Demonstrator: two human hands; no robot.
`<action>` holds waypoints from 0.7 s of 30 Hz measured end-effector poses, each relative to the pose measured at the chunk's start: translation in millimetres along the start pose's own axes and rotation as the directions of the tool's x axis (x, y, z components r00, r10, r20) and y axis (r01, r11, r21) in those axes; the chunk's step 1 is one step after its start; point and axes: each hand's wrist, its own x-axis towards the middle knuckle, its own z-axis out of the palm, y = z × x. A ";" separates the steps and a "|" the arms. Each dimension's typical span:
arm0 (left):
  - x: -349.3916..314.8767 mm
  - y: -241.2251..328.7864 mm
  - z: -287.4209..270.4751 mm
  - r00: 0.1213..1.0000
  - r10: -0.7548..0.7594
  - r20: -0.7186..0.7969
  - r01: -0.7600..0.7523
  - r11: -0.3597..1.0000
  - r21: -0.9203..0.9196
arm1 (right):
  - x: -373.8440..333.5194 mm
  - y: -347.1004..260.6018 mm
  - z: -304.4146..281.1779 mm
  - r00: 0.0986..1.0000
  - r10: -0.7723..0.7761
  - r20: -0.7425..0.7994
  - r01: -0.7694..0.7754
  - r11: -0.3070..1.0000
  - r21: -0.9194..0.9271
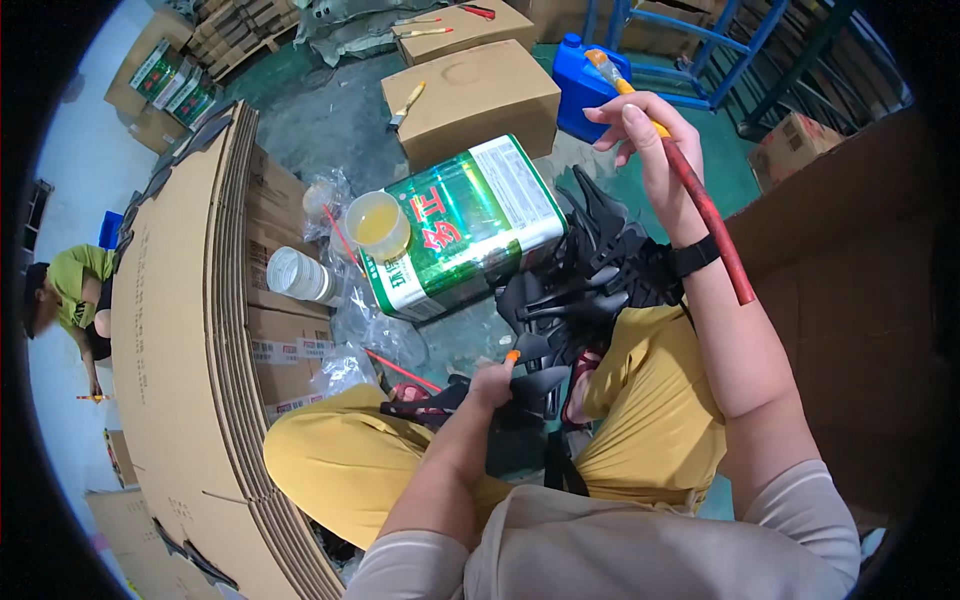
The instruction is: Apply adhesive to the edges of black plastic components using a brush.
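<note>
In my raised right hand (655, 140) is a paintbrush (712, 212) with a long red handle, an orange section and pale bristles pointing up and left. My left hand (488, 387), low between my knees, grips a flat black curved piece (540, 384); an orange cover sits on one fingertip. What the piece is I cannot make out. Ahead, a green and silver metal tin (490, 225) lies on its side. On top of it stands a clear plastic cup (381, 228) of yellowish liquid. Several similar black pieces (590, 285) are heaped beside the tin, near my right knee.
Flattened cardboard sheets (190, 330) stand upright on my left, with white stacked cups (298, 277) beside them. Past the tin are a cardboard box (470, 100) carrying another brush (408, 105) and a blue jerrycan (580, 90). Another person (80, 290) bends at the far left.
</note>
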 end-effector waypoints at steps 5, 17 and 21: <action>-0.4 -0.6 -8.7 0.991 0.051 -0.123 -0.068 0.988 -0.136 | -0.3 -1.7 -1.6 1.000 0.002 0.001 -0.002 1.000 -0.013; 6.3 6.0 -93.9 0.977 0.189 0.098 -0.042 0.624 -0.780 | 3.3 -2.0 2.1 1.000 -0.008 -0.018 0.009 0.998 0.054; -37.0 48.4 -172.0 0.965 0.259 -0.044 -0.211 0.664 -0.717 | 3.5 3.3 -4.2 0.999 -0.006 -0.031 0.008 0.999 0.053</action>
